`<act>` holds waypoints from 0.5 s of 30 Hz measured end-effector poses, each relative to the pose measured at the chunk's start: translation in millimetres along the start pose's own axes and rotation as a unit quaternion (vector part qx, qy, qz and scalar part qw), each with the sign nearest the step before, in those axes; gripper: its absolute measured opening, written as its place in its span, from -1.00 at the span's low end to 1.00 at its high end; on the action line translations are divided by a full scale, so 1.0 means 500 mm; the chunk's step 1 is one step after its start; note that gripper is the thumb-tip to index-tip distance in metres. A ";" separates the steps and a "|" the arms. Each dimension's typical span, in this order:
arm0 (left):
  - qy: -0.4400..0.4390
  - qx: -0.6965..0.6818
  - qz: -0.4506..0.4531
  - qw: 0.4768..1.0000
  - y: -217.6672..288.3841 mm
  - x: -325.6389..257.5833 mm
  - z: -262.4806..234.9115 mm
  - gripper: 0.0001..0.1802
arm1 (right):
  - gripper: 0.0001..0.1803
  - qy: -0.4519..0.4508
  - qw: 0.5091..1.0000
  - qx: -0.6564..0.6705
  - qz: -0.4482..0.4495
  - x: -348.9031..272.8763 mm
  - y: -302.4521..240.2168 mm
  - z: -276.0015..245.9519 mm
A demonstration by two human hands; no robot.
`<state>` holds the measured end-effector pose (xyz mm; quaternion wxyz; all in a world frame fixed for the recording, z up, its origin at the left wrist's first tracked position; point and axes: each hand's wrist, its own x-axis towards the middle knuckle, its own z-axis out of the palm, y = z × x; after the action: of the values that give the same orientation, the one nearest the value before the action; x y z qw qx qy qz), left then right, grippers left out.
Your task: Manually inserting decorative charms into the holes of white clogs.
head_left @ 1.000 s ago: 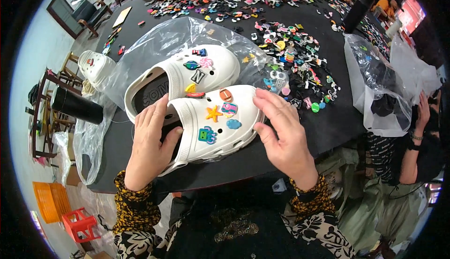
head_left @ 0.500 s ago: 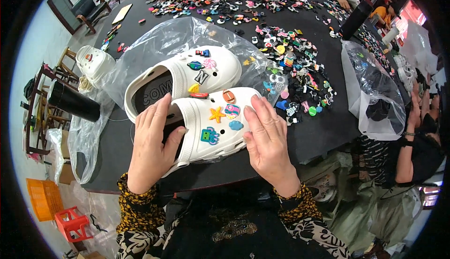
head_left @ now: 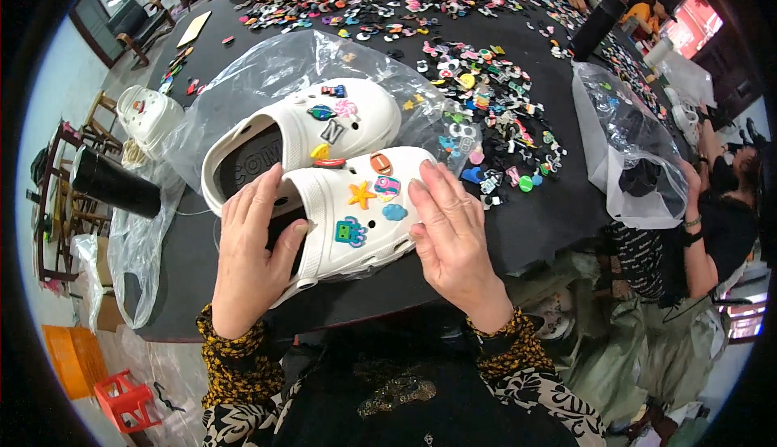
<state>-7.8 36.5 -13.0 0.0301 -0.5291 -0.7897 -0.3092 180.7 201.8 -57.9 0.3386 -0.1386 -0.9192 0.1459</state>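
**Low at centre frame: both hands settled on the near clog**

Since a second ago my right hand [head_left: 453,241] has slid left onto the near white clog [head_left: 356,220], open-palmed, gripping nothing. My left hand [head_left: 251,261] still lies flat over its heel opening. Both clogs lie on the table [head_left: 558,212].

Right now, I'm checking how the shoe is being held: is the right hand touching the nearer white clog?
Touching. The head view shows the right hand lying flat on the toe end of the nearer white clog, fingers overlapping its top with no gap.
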 end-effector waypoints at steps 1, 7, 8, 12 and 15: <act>0.003 -0.005 -0.003 1.000 -0.002 -0.001 0.000 -0.33 | -0.50 0.001 1.000 0.002 0.002 -0.002 0.000 0.000; -0.001 -0.043 -0.049 0.998 -0.003 -0.008 -0.003 -0.36 | -0.58 0.036 0.998 0.053 -0.010 -0.022 0.023 -0.019; -0.001 -0.024 -0.046 0.999 -0.004 -0.008 -0.002 -0.36 | -0.61 0.037 0.999 0.028 0.006 -0.025 0.033 -0.032; -0.010 -0.038 -0.039 0.998 -0.006 -0.007 0.000 -0.37 | -0.73 0.064 0.992 -0.080 0.073 -0.044 0.106 -0.096; -0.010 -0.030 -0.042 0.999 -0.006 -0.007 -0.001 -0.40 | -0.77 0.104 0.982 -0.111 0.116 -0.061 0.151 -0.141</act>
<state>-9.0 32.5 -15.5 -0.0070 -0.4990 -0.8021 -0.3280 261.8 272.6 -51.6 0.3953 -0.2958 -0.8671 0.0661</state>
